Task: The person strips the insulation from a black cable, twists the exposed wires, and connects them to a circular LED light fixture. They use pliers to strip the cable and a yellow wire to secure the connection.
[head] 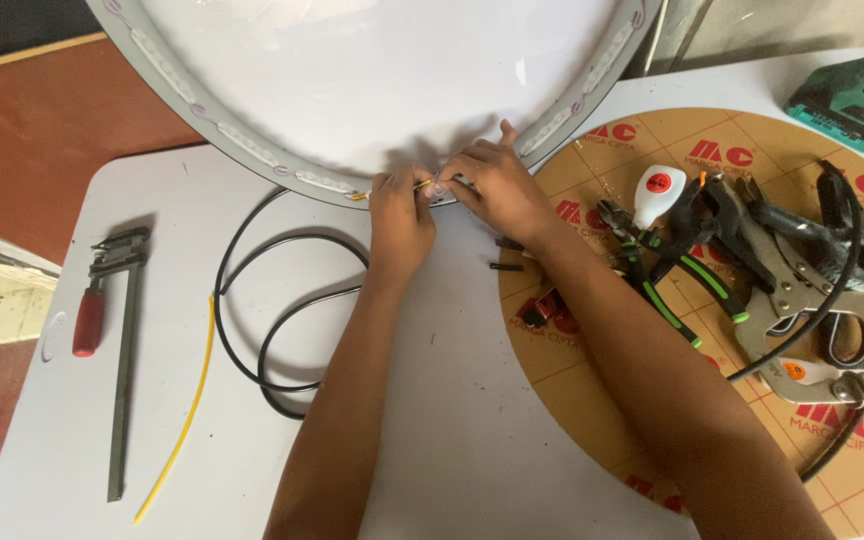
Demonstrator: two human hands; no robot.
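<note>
My left hand [399, 222] and my right hand [493, 187] meet at the lower rim of a big round white panel [372, 80]. A row of small white light modules [242, 140] runs along that rim. Both hands pinch thin wires [430, 184], one of them yellow, at the rim's lowest point. A black cable [272, 330] loops over the white table [452, 420] just left of my left forearm.
A bar clamp [117, 340] with a red handle and a yellow wire [187, 410] lie at the left. On a brown disc [592, 400] at the right lie pliers [652, 280], locking clamps [802, 290] and a small white glue bottle [657, 192]. A green power tool [852, 95] sits far right.
</note>
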